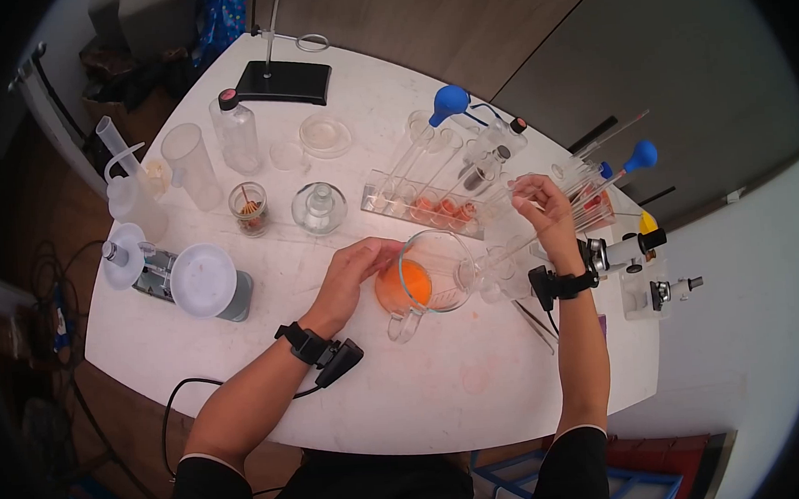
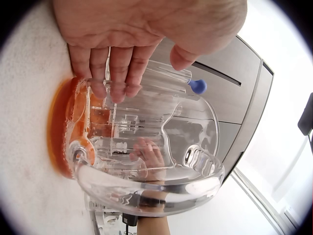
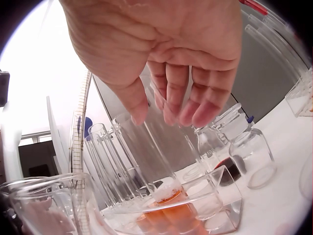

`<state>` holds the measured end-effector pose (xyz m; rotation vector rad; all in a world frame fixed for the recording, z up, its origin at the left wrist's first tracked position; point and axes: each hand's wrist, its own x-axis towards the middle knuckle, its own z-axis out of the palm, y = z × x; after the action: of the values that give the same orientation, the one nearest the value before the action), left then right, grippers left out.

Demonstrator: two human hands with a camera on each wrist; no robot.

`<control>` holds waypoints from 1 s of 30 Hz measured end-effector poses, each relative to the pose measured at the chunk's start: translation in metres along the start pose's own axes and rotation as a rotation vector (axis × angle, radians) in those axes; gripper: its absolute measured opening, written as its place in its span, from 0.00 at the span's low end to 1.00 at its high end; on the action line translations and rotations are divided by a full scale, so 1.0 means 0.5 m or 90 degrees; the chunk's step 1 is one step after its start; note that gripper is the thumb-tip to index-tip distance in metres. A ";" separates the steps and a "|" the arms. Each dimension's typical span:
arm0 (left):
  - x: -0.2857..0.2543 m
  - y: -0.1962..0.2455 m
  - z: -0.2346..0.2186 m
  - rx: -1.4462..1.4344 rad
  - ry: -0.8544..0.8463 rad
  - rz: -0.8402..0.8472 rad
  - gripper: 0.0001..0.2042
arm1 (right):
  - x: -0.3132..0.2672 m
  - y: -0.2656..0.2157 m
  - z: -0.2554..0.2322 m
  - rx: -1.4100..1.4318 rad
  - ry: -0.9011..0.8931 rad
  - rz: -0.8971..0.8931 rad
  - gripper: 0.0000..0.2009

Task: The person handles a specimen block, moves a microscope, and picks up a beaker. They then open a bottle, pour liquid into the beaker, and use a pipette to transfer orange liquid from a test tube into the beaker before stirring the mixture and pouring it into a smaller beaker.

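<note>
A glass beaker with a handle [image 1: 405, 326] stands on the table in front of me, orange liquid [image 1: 411, 285] in its bottom. My left hand [image 1: 357, 272] lies along its left side, and in the left wrist view the straight fingers [image 2: 120, 73] touch the wall. My right hand [image 1: 548, 211] is raised over the clear test tube rack [image 1: 388, 215]. Its thumb and bent fingers pinch the top of a clear test tube [image 3: 159, 154] in the right wrist view. Foamy orange liquid [image 3: 168, 215] shows in the tubes low in the rack.
Behind the beaker are a glass burner [image 1: 320, 209], a jar of sticks [image 1: 249, 210] and a stand [image 1: 284, 81]. A scale [image 1: 152, 269] and a white dish [image 1: 203, 280] occupy the left. Blue-bulbed pipettes [image 1: 450, 105], tweezers [image 1: 534, 325] and a microscope [image 1: 615, 253] lie rightward.
</note>
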<state>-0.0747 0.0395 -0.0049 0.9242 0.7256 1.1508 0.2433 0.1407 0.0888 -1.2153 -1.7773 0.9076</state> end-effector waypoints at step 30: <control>0.002 -0.005 0.000 -0.032 0.003 -0.005 0.23 | -0.006 -0.008 0.002 -0.217 0.002 -0.004 0.17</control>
<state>-0.0735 0.0401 -0.0071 0.8760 0.7011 1.1599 0.2418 0.1368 0.0912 -1.4197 -1.9868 0.6129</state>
